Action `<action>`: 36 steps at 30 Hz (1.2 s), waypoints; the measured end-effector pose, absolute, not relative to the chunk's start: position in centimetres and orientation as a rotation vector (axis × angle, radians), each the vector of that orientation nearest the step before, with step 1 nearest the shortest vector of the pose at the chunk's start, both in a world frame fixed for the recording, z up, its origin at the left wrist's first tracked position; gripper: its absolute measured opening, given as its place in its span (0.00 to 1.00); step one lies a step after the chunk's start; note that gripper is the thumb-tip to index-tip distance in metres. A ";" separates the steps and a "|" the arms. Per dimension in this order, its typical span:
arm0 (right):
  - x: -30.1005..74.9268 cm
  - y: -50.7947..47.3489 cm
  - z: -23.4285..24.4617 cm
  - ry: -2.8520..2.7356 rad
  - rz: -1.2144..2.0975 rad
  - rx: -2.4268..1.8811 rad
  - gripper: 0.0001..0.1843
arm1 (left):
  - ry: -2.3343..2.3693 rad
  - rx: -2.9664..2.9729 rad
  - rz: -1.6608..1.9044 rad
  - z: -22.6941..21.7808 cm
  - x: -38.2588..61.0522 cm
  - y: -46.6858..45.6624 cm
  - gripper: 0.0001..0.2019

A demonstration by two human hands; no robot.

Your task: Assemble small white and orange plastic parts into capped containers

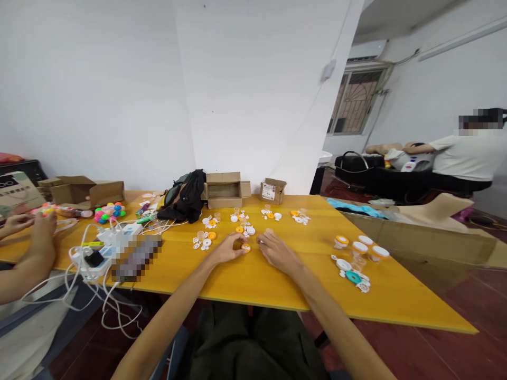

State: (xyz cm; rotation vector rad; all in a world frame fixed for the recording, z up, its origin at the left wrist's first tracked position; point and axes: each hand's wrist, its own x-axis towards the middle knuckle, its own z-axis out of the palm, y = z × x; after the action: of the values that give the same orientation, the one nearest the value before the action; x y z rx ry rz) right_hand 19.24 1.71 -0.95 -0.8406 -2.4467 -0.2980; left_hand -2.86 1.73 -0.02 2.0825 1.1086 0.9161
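My left hand [228, 249] rests on the yellow table [277, 285], its fingertips pinched on a small orange-and-white round part [246, 247]. My right hand [276, 250] lies just right of it, fingers curled toward the same part; whether it holds anything I cannot make out. Little groups of white and orange plastic pieces [243, 224] lie just beyond both hands. Small assembled jars with orange and white lids [361, 248] stand to the right, with a teal disc [353, 277] near them.
A black bag [185, 196] and open cardboard boxes [225, 189] stand at the table's back. A power strip with tangled white cables [103, 250] lies left. Another person's hands [37, 224] work at far left beside colourful balls [110, 211]. A person sits far right.
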 end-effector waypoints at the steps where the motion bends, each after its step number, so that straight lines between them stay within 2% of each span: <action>1: 19.0 1.7 -0.9 -2.434 -0.290 -0.848 0.16 | 1.106 2.079 0.920 0.0 -2.8 1.7 0.08; 9: 16.9 1.4 -0.8 -2.305 -0.124 -0.818 0.12 | 1.012 2.031 0.918 0.2 -2.5 1.7 0.11; 16: 16.4 1.4 -1.1 -2.305 -0.107 -0.759 0.10 | 0.910 1.953 0.952 0.1 -2.4 2.0 0.16; 36: 16.7 1.1 -2.0 -2.331 -0.322 -0.760 0.16 | 0.900 1.950 0.960 0.1 -2.4 1.9 0.19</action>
State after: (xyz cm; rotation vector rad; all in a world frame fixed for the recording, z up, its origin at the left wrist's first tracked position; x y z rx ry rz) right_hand 16.73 1.14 -1.99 -0.7596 -2.3307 -0.3218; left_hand -2.38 1.86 0.08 1.9498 0.9003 0.9596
